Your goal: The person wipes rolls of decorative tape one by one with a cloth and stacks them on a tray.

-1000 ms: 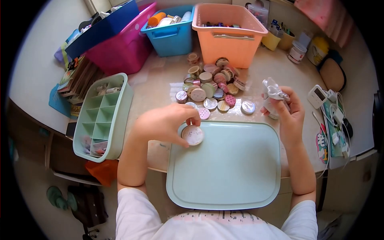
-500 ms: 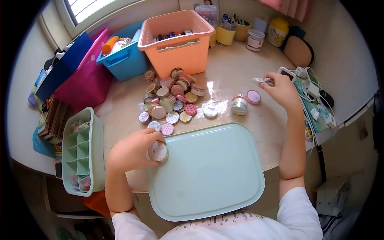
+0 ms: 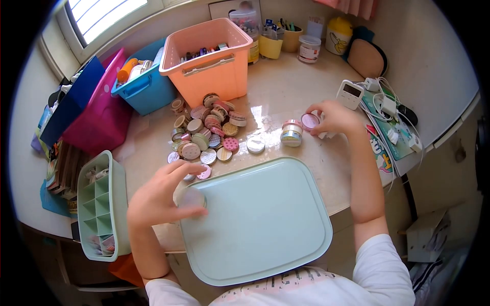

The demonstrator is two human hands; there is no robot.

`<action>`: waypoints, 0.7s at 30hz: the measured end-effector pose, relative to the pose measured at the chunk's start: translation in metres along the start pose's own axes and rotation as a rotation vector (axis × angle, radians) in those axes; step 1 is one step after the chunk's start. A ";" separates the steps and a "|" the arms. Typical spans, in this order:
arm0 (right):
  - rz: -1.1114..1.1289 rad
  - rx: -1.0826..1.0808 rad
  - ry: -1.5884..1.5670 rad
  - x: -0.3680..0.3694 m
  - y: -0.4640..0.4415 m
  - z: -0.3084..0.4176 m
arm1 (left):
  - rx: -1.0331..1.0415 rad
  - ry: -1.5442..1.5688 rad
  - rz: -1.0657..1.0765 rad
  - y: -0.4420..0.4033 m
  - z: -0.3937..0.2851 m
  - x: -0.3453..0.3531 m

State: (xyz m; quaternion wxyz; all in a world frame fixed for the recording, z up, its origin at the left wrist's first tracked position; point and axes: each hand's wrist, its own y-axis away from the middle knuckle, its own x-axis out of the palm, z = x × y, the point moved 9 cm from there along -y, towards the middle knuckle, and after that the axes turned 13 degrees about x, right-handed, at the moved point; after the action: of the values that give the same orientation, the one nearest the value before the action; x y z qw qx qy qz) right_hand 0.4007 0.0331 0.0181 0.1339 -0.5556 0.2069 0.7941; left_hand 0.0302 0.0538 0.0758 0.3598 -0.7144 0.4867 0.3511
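Note:
A pale green lid (image 3: pixel 260 224) lies in front of me. On its upper left corner sits a blurred, pale roll of tape (image 3: pixel 192 200). My left hand (image 3: pixel 158 196) is around this roll, its thumb and fingers spread, a gap showing between index finger and roll. Farther right, my right hand (image 3: pixel 334 120) has thumb and fingertips on a flat pink-purple roll of washi tape (image 3: pixel 309 122). A bit of crumpled white wrapper (image 3: pixel 324 135) shows under that hand. Just left stands a small stack of tape rolls (image 3: pixel 291 133), with one white roll (image 3: pixel 255 145) apart from it.
A heap of washi tape rolls (image 3: pixel 209 127) lies before an orange bin (image 3: pixel 209 79). Blue (image 3: pixel 148 92) and magenta (image 3: pixel 97 117) bins stand left. A green divided box (image 3: pixel 120 204) is at the table's left edge. Cables and chargers (image 3: pixel 390 104) lie right.
My right hand has come left and down from beside the chargers to the pink-purple tape roll. My left fingers have spread wider around the pale roll. The view has shifted slightly.

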 end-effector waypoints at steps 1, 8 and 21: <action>-0.001 -0.001 0.000 0.000 0.000 -0.002 | 0.068 -0.041 -0.073 -0.001 -0.004 -0.004; -0.254 -0.421 -0.464 -0.071 0.069 0.069 | 0.106 0.032 -0.281 -0.015 -0.025 -0.004; 0.135 -0.951 -0.779 0.005 0.163 0.179 | 0.143 1.367 -0.330 -0.027 -0.013 0.049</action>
State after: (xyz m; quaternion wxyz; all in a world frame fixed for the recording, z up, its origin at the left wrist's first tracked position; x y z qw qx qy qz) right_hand 0.1787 -0.0244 0.0963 -0.1133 -0.2094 -0.1989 0.9507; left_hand 0.0711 0.0282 0.0451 0.0682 -0.8140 0.5109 -0.2680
